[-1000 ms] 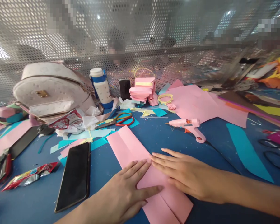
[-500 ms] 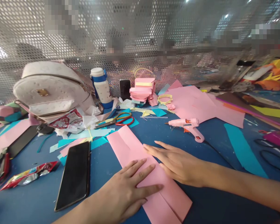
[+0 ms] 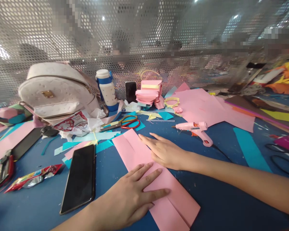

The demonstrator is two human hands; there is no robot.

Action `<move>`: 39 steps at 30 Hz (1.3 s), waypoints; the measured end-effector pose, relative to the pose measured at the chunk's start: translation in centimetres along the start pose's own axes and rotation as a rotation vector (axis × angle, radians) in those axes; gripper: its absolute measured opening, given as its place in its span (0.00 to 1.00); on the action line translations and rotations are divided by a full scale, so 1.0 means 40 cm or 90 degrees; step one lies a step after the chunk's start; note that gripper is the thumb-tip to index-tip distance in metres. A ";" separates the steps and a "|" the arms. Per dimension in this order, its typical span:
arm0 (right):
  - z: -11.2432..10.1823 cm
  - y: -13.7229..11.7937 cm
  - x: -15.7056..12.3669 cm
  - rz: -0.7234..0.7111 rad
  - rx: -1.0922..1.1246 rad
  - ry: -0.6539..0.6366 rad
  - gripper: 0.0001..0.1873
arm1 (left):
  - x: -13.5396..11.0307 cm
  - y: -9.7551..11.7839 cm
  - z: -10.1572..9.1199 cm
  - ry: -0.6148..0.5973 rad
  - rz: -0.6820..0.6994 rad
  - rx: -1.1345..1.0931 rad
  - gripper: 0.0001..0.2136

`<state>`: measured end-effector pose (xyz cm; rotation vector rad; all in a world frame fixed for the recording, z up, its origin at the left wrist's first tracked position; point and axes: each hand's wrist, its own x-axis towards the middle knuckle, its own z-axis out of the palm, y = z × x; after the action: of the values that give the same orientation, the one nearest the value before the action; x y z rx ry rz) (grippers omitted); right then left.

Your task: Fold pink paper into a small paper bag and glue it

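Note:
A long strip of folded pink paper (image 3: 175,192) lies slantwise on the blue table, a flap turned over along its length. My left hand (image 3: 132,195) rests flat across its middle with the fingers spread. Farther up the strip, my right hand (image 3: 165,150) lies along the right edge, fingers stretched out and touching the paper. A pink glue gun (image 3: 195,130) lies on its side beyond my right hand. To the left of my left hand is a black smartphone (image 3: 80,178), screen up.
Scissors (image 3: 125,123) lie among paper scraps past the strip. A white backpack (image 3: 55,93), a bottle (image 3: 107,89) and a pink paper model (image 3: 149,91) stand along the perforated metal screen (image 3: 139,32). Pink sheets (image 3: 202,107) and a blue strip (image 3: 251,149) lie right. A snack wrapper (image 3: 33,178) lies left.
My right hand has slid up and left along the paper's edge, toward the far end. My left hand stays in place on the paper. The view has shifted slightly.

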<state>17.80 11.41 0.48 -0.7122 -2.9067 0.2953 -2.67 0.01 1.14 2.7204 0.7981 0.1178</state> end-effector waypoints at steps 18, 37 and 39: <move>0.021 0.031 0.138 0.024 -0.059 0.056 0.35 | -0.005 -0.002 0.001 0.035 0.010 -0.011 0.27; -0.020 -0.098 -0.202 -0.066 -0.146 0.017 0.39 | 0.000 0.000 0.005 0.003 -0.002 0.006 0.29; -0.019 -0.119 -0.242 -0.056 -0.165 0.037 0.43 | 0.001 0.000 0.006 0.012 0.000 0.003 0.29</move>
<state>24.34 2.87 1.46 -0.6129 -2.9391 -0.1120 -2.60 -0.02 0.91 2.7286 0.8039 0.1427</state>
